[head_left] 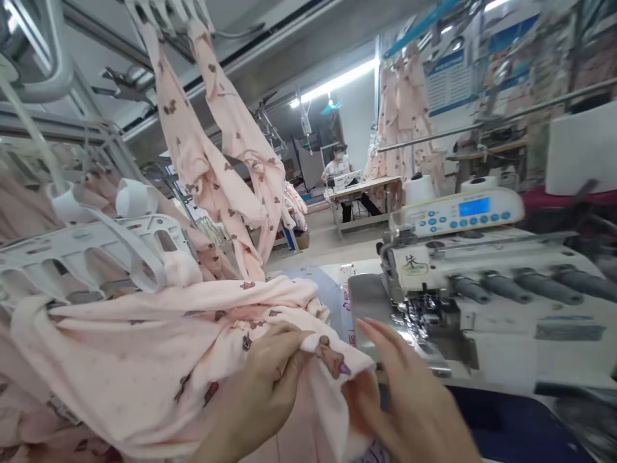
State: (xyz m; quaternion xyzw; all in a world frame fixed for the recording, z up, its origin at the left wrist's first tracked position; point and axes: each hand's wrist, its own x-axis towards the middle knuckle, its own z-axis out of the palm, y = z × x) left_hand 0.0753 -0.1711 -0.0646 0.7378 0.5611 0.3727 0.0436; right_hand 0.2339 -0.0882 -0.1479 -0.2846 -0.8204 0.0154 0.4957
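**Pink knit, one edge at a time**

Pink printed garment (159, 360) lies bunched just left of the sewing machine (457, 283). Your left hand (263, 392) pinches its folded edge; your right hand (409, 399) is spread flat, fingertips on the cloth's corner. Keep the pinch firm, smooth the edge flat, and align layers before nearing the presser foot (424, 315).

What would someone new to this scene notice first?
Front and centre, the left hand grips a pale pink printed cotton garment, the right hand open at its edge. Just right sits a white industrial sewing machine with a blue-lit control panel. Another pink printed garment hangs overhead, upper left.
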